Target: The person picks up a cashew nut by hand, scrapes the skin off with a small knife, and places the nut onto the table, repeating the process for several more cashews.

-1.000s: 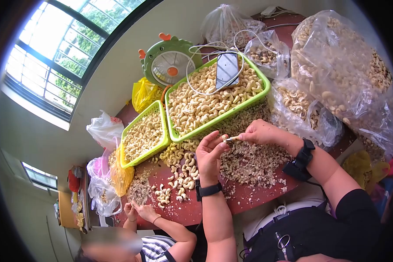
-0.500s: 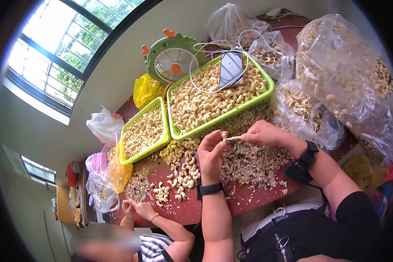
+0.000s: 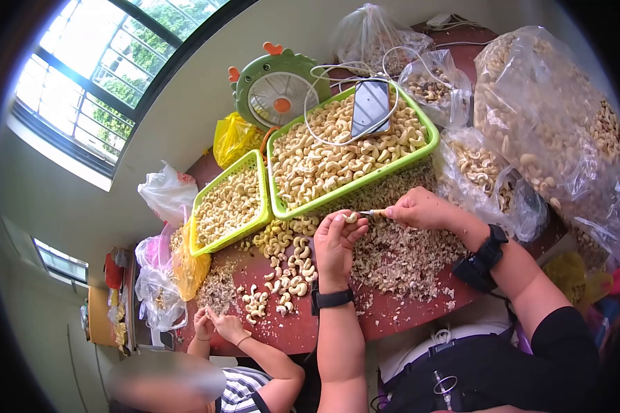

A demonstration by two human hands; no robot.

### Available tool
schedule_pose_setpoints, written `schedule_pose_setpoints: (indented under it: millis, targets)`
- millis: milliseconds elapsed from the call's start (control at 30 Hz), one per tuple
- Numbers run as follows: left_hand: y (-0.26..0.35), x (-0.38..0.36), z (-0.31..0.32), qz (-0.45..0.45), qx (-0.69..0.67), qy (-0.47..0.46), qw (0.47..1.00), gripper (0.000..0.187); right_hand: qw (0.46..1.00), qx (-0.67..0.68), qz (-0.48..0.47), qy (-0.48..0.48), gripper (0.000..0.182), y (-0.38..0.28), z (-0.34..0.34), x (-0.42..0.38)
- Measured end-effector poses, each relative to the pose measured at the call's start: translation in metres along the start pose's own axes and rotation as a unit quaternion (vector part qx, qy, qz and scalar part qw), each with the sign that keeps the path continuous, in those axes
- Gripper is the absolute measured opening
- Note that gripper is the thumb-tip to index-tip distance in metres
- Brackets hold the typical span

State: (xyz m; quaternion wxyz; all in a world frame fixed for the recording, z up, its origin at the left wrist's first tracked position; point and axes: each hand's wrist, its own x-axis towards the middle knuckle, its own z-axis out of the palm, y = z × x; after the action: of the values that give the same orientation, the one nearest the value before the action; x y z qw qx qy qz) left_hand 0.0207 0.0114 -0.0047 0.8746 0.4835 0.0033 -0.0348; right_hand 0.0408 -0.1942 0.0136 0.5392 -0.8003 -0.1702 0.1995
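Note:
My left hand (image 3: pixel 334 241) pinches a single cashew nut (image 3: pixel 351 217) between thumb and fingertips. In my right hand (image 3: pixel 420 208) is a small knife (image 3: pixel 375 212) with a light wooden handle, its thin blade pointing left at the nut. Both hands are over a heap of peeled skin flakes (image 3: pixel 403 261) on the red table. Just behind them stands a large green basket (image 3: pixel 355 184) full of cashews. Loose cashews (image 3: pixel 293 272) lie to the left of my left wrist.
A smaller green basket (image 3: pixel 235 241) of cashews stands at the left. A phone (image 3: pixel 370 109) with a white cable rests on the large basket's nuts. Behind is a green fan (image 3: pixel 281 89). Plastic bags of nuts (image 3: pixel 544 117) fill the right. Another person's hands (image 3: pixel 217 325) work at lower left.
The knife tip has drawn back slightly to the right from the nut. The cashew is turned in my left fingers and shows its curved side. The view has shifted a little.

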Motion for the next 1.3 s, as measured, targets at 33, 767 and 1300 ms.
schedule_pose_setpoints:
  millis: [33,767,1300]
  targets:
    - [0.0,0.0,0.0,-0.011,-0.001,-0.003,1.0,0.015,1.0,0.001,-0.001,0.0,0.046,-0.001,0.0,-0.001]
    - [-0.002,-0.005,0.001,-0.017,0.034,-0.078,0.996,0.037,1.0,0.011,-0.007,-0.008,0.046,0.003,0.006,0.002]
    - [-0.002,-0.003,-0.001,-0.011,0.006,-0.065,0.998,0.036,1.0,-0.018,0.001,-0.008,0.046,0.0,0.009,0.003]
